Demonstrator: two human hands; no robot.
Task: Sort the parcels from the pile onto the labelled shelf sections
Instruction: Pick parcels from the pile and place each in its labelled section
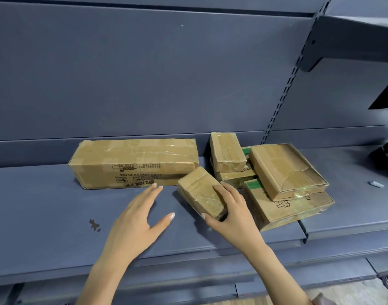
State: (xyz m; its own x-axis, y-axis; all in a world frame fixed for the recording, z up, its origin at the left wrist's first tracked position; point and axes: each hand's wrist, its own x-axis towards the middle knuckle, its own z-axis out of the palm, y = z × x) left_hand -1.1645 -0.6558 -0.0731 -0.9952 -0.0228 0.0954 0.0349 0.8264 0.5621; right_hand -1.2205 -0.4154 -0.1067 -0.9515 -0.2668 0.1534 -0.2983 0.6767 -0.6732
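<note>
Gripping a small parcel [201, 192], right hand [229, 213] on shelf [56, 205].

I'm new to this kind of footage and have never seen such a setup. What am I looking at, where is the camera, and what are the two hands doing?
There is no machine here. A person works with bare hands, and the single picture comes from a camera worn on their head, looking forward and down. They face a blue-grey metal shelf. On it lie a long cardboard box to the left and a pile of taped parcels to the right. The right hand grips a small parcel between the two. The left hand is open with straight fingers and holds nothing.
</note>
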